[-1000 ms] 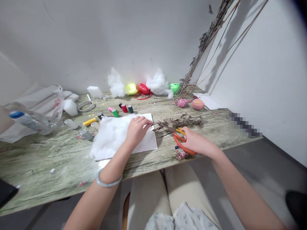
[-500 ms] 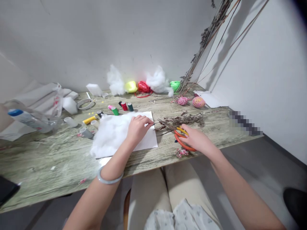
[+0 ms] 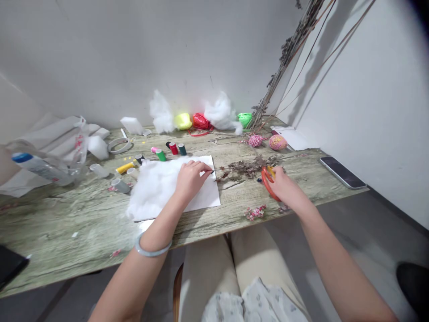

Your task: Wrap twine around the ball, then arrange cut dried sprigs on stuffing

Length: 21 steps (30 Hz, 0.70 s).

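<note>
My left hand (image 3: pixel 191 178) is closed in a pinch over the right part of a white sheet (image 3: pixel 204 197). Between its thumb and finger is the thin end of a dried flower sprig (image 3: pixel 247 167), whose brown heads lie to the right on the table. White cotton batting (image 3: pixel 152 188) covers the sheet's left part. My right hand (image 3: pixel 284 187) grips scissors (image 3: pixel 269 184) by their orange and yellow handles, beside the sprig's right end. Their blades cannot be made out. A small pink flower cluster (image 3: pixel 255 213) lies near the table's front edge.
Thread spools (image 3: pixel 161 155) stand behind the sheet. Along the wall sit cotton tufts (image 3: pixel 221 112) and yellow, red and green string balls (image 3: pixel 201 120). A phone (image 3: pixel 343 172) lies at the right edge. A glue bottle (image 3: pixel 42 169) rests at left; tall dried stems (image 3: pixel 278 76) lean in the corner.
My right hand has moved right and slightly up with the scissors, away from the stem near my left hand. The left hand has barely moved and still pinches.
</note>
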Available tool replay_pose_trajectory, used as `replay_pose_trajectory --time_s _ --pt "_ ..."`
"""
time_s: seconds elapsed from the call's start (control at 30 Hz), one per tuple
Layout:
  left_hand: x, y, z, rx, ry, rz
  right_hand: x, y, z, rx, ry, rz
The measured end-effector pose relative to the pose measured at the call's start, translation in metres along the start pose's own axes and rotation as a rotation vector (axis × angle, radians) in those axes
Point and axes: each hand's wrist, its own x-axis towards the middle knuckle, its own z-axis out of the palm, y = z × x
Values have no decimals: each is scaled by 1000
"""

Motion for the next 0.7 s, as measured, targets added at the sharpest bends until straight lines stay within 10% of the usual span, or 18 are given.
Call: replay_pose_trajectory --time_s 0.4,0.7 --pt "-1 -1 0 -43 34 -15 -50 -11 -4 135 -371 -194" --pt "0 2 -4 -37 41 4 -53 -38 14 2 -241 -217"
